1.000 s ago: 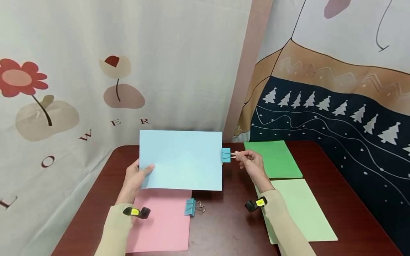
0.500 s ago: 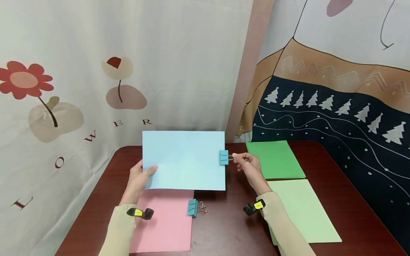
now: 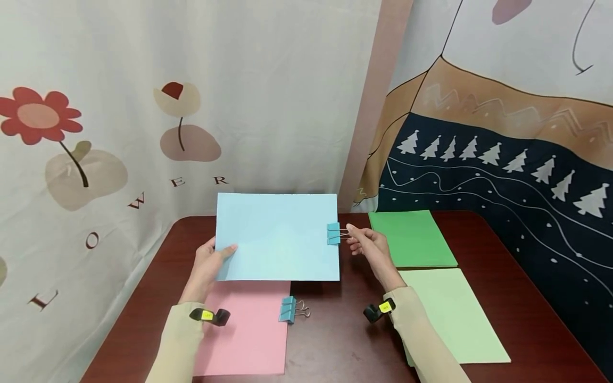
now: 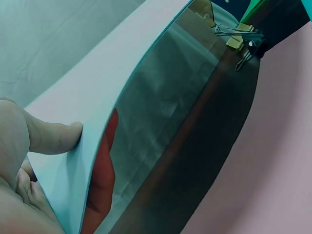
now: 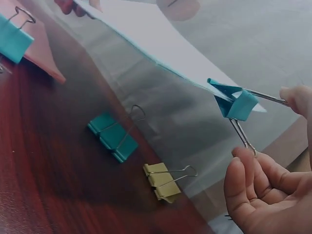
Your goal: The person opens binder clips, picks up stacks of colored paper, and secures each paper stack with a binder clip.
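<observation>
My left hand (image 3: pixel 206 266) holds the left end of the raised light blue paper (image 3: pixel 278 236), thumb on its face and fingers behind, as the left wrist view also shows. At the paper's right edge sits a blue binder clip (image 3: pixel 333 234), its jaws over the edge. In the right wrist view my right hand (image 5: pixel 273 185) has its thumb at one wire handle of this clip (image 5: pixel 243 106) and a fingertip at the other, the handles standing apart.
Pink paper (image 3: pixel 244 335) with another blue clip (image 3: pixel 287 310) lies below the raised paper. Dark green (image 3: pixel 412 239) and pale green sheets (image 3: pixel 455 314) lie at right. A teal clip (image 5: pixel 114 136) and a yellow clip (image 5: pixel 162 181) rest on the table (image 5: pixel 58 161).
The blue clip has moved left from beside the paper's edge to over its face. The paper has shifted slightly right, and the clip's handles look more spread.
</observation>
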A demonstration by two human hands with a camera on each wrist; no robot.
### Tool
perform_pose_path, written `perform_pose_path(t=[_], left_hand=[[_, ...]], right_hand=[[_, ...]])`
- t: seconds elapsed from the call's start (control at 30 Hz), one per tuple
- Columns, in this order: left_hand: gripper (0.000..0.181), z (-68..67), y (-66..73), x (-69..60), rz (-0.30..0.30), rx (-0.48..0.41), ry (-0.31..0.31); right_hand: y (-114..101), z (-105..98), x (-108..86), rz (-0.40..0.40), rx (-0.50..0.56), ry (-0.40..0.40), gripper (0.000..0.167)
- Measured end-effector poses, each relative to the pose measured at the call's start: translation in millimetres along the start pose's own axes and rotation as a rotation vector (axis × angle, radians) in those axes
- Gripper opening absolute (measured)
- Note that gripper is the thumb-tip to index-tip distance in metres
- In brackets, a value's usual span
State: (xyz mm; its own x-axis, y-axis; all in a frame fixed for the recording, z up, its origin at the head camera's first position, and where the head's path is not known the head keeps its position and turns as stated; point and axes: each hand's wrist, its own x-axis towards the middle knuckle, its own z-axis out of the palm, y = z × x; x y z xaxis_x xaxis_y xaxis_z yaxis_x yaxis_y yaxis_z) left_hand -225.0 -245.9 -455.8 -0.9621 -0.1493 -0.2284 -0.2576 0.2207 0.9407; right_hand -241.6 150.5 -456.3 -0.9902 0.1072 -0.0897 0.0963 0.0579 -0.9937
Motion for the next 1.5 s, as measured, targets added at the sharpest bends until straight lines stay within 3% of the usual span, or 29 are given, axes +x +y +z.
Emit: perform_pose_path(t=[0.4, 0.63, 0.93, 1.5], left_hand=[[0.067, -13.8, 6.2, 9.7, -0.032, 0.088, -0.019], [0.069, -31.6, 13.2, 19.2, -0.091, 0.123, -0.052], [0.074, -52.9, 17.4, 33.7, -0.120, 0.176, -0.041], [0.075, -80.5, 3.6, 66.8, -0.166, 0.230, -0.034]], right_hand=[[-25.7, 2.8, 10.1, -0.001, -0.234, -0.043, 0.072], [-37.9, 15.0, 21.4, 0.001, -0.327, -0.113, 0.071], [-45.7, 35.6, 31.8, 0.026, -0.455, -0.174, 0.073], [-37.9, 77.2, 58.0, 0.021, -0.513, -0.270, 0.061]])
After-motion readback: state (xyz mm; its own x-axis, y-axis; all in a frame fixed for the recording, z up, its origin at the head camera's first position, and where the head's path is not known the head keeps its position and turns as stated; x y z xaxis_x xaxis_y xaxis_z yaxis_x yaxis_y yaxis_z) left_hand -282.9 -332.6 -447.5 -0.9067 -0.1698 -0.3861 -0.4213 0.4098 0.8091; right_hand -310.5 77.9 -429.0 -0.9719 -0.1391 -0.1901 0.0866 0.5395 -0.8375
